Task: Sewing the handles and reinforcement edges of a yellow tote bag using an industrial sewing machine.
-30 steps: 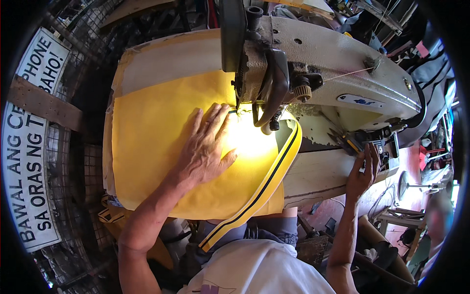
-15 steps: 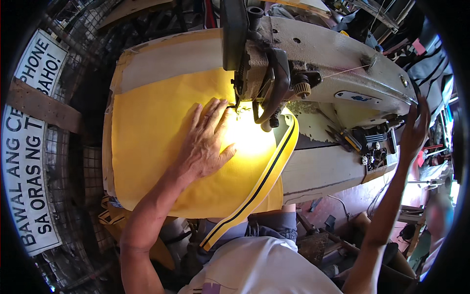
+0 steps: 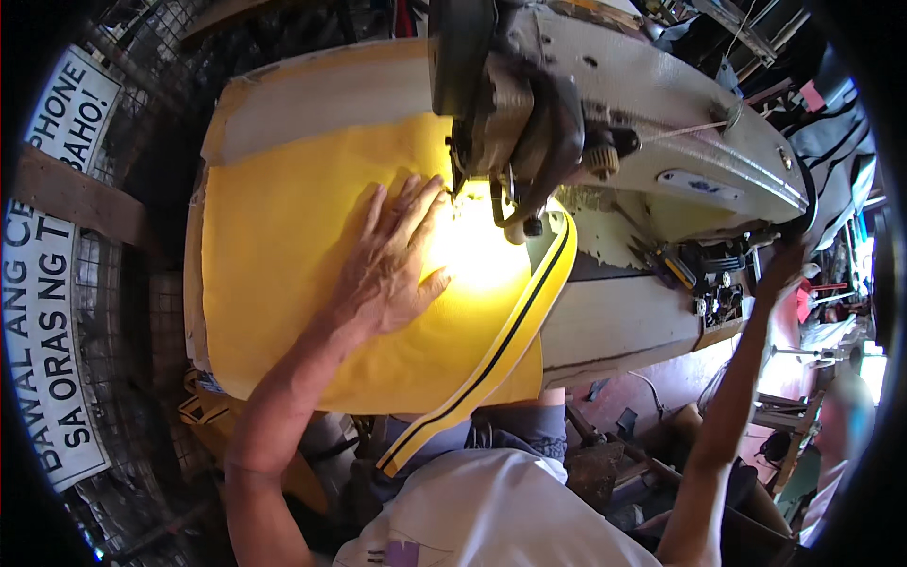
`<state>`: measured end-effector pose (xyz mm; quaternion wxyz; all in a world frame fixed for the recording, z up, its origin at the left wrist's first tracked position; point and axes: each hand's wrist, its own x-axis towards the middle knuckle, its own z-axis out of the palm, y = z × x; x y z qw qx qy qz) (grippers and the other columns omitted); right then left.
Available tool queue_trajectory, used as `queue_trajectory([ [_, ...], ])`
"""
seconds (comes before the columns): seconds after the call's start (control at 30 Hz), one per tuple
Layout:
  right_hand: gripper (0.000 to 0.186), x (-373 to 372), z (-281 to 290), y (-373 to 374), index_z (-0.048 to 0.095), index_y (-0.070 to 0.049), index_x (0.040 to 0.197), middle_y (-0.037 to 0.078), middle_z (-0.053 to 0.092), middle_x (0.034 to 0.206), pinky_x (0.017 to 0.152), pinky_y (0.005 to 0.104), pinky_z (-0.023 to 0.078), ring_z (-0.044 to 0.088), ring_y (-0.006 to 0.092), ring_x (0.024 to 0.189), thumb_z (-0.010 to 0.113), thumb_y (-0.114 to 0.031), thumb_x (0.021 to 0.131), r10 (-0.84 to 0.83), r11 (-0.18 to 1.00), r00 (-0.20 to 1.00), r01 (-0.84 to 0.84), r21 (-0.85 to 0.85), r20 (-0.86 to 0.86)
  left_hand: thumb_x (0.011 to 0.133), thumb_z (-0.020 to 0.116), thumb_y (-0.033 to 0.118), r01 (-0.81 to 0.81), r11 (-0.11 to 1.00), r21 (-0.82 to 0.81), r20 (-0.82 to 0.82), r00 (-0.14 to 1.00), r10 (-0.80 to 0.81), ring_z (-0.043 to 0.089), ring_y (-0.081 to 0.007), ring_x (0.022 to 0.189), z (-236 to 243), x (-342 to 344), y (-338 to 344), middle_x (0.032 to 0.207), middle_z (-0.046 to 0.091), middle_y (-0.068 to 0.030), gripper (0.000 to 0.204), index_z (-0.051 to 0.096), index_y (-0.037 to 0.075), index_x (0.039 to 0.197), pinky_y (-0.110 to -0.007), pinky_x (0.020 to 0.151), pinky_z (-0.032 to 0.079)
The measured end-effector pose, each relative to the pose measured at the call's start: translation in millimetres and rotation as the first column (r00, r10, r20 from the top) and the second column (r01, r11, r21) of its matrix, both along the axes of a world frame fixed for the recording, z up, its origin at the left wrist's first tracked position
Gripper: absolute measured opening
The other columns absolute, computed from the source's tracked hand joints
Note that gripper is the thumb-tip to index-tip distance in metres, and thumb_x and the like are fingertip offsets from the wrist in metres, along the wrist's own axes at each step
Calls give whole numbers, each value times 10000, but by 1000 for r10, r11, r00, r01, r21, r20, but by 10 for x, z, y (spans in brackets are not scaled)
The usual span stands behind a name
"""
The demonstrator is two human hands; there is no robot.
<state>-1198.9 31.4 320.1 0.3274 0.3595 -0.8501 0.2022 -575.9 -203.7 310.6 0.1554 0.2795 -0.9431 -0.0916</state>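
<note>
hardly distinct, right hand [image 3: 783, 268] by the dark handwheel [image 3: 810, 194], contact unclear

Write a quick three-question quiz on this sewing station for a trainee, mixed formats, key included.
1. True or false: the left hand lies palm-down on the yellow fabric.

2. What runs lengthwise along the middle of the yellow strip?
A) a red cord
B) a dark stripe
C) a row of white buttons

3. Which hand is farther from the yellow fabric, and what is it beside?

Key:
1. True.
2. B.
3. The right hand, beside the right-hand end of the sewing machine.
</note>
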Motion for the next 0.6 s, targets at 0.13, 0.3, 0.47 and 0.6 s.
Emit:
queue_trajectory([
  [0.13, 448, 310, -194, 30, 427, -31, 1428, 178, 576, 1269, 981, 411, 439, 574, 323, 1138, 413, -264, 1046, 437, 812, 895, -346, -470, 95, 896, 582, 286, 33, 999, -8, 103, 994, -32, 247, -352, 1449, 3, 14, -43, 1523, 331, -170, 634, 398, -7, 1427, -533, 1195, 149],
  [0.3, 413, -183, 910, -529, 551, -33, 1348, 145, 587, 1332, 1037, 325, 405, 543, 243, 1248, 423, -270, 1035, 387, 917, 901, -352, -190, 199, 913, 531, 237, 5, 997, -72, 138, 990, 5, 248, -337, 1456, -11, -16, -180, 1548, 310, -169, 603, 381, -14, 1441, -514, 1204, 142],
  [0.47, 493, -1257, 1563, -941, 536, -61, 1351, 132, 580, 1337, 1035, 345, 423, 573, 286, 1209, 612, -45, 864, 484, 584, 795, -605, 541, 367, 1017, 412, 242, -14, 999, 47, 369, 929, -5, 214, -315, 1473, 120, -183, -704, 1577, 267, -138, 462, 418, 56, 1441, -508, 1211, 129],
  [0.6, 548, -1071, 1307, -808, 547, -75, 1338, 113, 592, 1322, 984, 351, 466, 599, 283, 1164, 665, -31, 805, 567, 719, 811, -574, 391, 148, 1024, 406, 341, -80, 988, 129, 368, 929, 28, 200, -294, 1480, 204, -307, -937, 1563, 296, -120, 443, 515, 100, 1380, -523, 1212, 115],
])
